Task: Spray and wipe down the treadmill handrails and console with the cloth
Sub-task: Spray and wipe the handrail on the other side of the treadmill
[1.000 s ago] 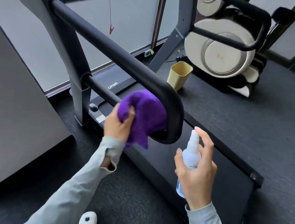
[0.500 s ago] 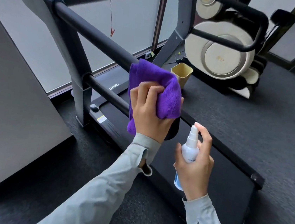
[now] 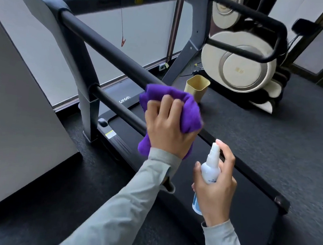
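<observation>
Cloth on near handrail end.
Left hand (image 3: 167, 131) bunches soft, light cloth (image 3: 188, 109) around rigid handrail (image 3: 108, 49); right hand (image 3: 214, 188) wraps light spray bottle (image 3: 210, 168), finger on nozzle.

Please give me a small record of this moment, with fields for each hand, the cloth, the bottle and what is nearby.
left hand: grips cloth, wrapped over the near handrail
right hand: holds bottle upright, forefinger on nozzle
cloth: purple, bunched
bottle: white, apart from handrail
nearby: yellow bin on floor beyond the treadmill deck
</observation>
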Available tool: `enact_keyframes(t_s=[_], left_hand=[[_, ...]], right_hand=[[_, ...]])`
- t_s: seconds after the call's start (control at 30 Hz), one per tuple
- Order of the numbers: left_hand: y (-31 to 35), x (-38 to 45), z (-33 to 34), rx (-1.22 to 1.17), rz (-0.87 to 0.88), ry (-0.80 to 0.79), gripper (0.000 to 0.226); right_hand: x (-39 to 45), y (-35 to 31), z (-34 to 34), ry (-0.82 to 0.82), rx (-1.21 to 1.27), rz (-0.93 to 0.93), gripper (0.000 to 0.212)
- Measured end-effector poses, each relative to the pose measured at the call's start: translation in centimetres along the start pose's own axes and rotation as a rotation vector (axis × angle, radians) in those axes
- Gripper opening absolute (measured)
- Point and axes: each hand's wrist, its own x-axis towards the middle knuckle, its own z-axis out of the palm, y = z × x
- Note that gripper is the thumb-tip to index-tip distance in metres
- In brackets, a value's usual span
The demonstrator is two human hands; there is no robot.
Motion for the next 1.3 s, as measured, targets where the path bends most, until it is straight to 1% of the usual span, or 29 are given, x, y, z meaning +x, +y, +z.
enact_keyframes(t_s=[0.03, 0.07, 0.13, 0.17, 0.23, 0.3, 0.4, 0.47, 0.57, 0.6, 0.63, 0.7, 0.73, 0.77, 0.8, 0.83, 0.87, 0.9, 0.93, 0.97, 1.0, 1.03, 1.07, 1.1, 1.13, 1.17, 1.23, 1.27, 1.3], left_hand=[[-1.1, -1.3, -0.1, -0.093, -0.062, -0.03, 0.033], [-2.4, -2.6, -0.3, -0.216, -0.214, -0.062, 0.03], [-5.0, -4.1, -0.9, -0.481, -0.675, -0.028, 0.028], [-6.6, -4.3, -1.3, -0.566, -0.832, 0.022, 0.028], [-9.9, -3.2, -2.4, -0.594, -0.962, 0.06, 0.022], [-13.0, -1.4, -3.8, -0.559, -1.019, 0.033, 0.015], [-17.5, 0.3, -5.6, -0.428, -1.107, 0.059, 0.024], [-20.4, 0.8, -6.4, -0.362, -1.147, 0.056, 0.023], [-24.3, 1.9, -5.7, -0.451, -1.229, -0.056, 0.021], [-25.1, 2.5, -5.1, -0.499, -1.263, -0.085, 0.025], [-26.2, 3.0, -4.2, -0.552, -1.323, -0.116, 0.034], [-27.8, 4.3, -2.5, -0.682, -1.471, -0.125, 0.064], [-28.6, 4.8, -1.3, -0.747, -1.534, -0.122, 0.074], [-29.5, 4.9, 0.3, -0.771, -1.604, -0.163, 0.08], [-31.4, 4.1, 2.7, -0.815, -1.638, -0.231, 0.09], [-32.8, 3.2, 4.9, -0.844, -1.662, -0.307, 0.109], [-33.3, 2.9, 5.8, -0.857, -1.681, -0.345, 0.124], [-34.5, 2.2, 7.4, -0.876, -1.69, -0.312, 0.131], [-34.7, 2.2, 8.0, -0.885, -1.705, -0.282, 0.13], [-33.2, 3.4, 6.6, -0.872, -1.715, -0.287, 0.125], [-31.7, 4.9, 5.0, -0.85, -1.711, -0.293, 0.116], [-30.9, 5.8, 4.0, -0.847, -1.68, -0.269, 0.097], [-30.7, 5.9, 3.8, -0.857, -1.658, -0.24, 0.07], [-30.5, 5.9, 3.7, -0.863, -1.65, -0.227, 0.051], [-30.5, 5.7, 3.8, -0.881, -1.653, -0.247, 0.049], [-30.4, 5.1, 3.9, -0.908, -1.63, -0.276, 0.062], [-29.7, 3.3, 4.5, -0.918, -1.6, -0.319, 0.104], [-28.7, 2.2, 4.7, -0.94, -1.599, -0.328, 0.112], [-27.4, 1.3, 4.5, -0.96, -1.63, -0.377, 0.111]], right_hand=[[0.0, 0.1, 0.0, -0.001, -0.01, -0.013, 0.057], [-0.1, 0.1, 0.0, -0.005, -0.021, -0.028, 0.057], [-0.3, -0.2, 0.0, -0.017, -0.021, -0.071, 0.057], [-0.4, -0.7, 0.1, -0.02, -0.016, -0.104, 0.055], [-0.6, -1.7, 1.0, -0.022, -0.037, -0.197, 0.054], [-1.1, -3.2, 2.9, -0.042, -0.042, -0.26, 0.057], [-1.7, -5.6, 6.8, -0.081, 0.003, -0.306, 0.057], [-1.7, -6.8, 9.9, -0.123, 0.001, -0.302, 0.062], [-1.2, -8.6, 14.0, -0.142, -0.009, -0.242, 0.07], [-0.8, -9.2, 15.1, -0.136, -0.014, -0.236, 0.07], [-0.4, -9.7, 16.0, -0.123, -0.027, -0.235, 0.07], [0.4, -10.4, 17.6, -0.088, -0.062, -0.226, 0.068], [0.7, -10.7, 18.1, -0.066, -0.077, -0.216, 0.067], [1.1, -10.9, 18.6, -0.042, -0.09, -0.208, 0.065], [1.4, -10.9, 19.1, -0.022, -0.105, -0.203, 0.063], [1.6, -10.9, 19.5, -0.006, -0.12, -0.197, 0.063], [1.8, -10.9, 19.8, 0.004, -0.133, -0.189, 0.063], [1.9, -10.8, 20.1, 0.008, -0.145, -0.178, 0.064], [2.1, -10.7, 20.4, 0.007, -0.157, -0.169, 0.064], [2.2, -10.6, 20.8, 0.004, -0.167, -0.163, 0.064], [2.3, -10.4, 21.2, 0.0, -0.173, -0.157, 0.064], [2.4, -10.3, 21.6, -0.006, -0.173, -0.151, 0.063], [2.5, -10.2, 22.0, -0.013, -0.171, -0.147, 0.063], [2.6, -10.1, 22.4, -0.017, -0.171, -0.143, 0.063], [2.8, -10.1, 22.6, -0.02, -0.172, -0.139, 0.063], [2.9, -10.0, 22.8, -0.024, -0.175, -0.133, 0.064], [3.0, -9.7, 23.0, -0.035, -0.18, -0.121, 0.064], [3.0, -9.6, 23.0, -0.039, -0.181, -0.115, 0.063], [2.9, -9.5, 23.0, -0.04, -0.18, -0.106, 0.064]])
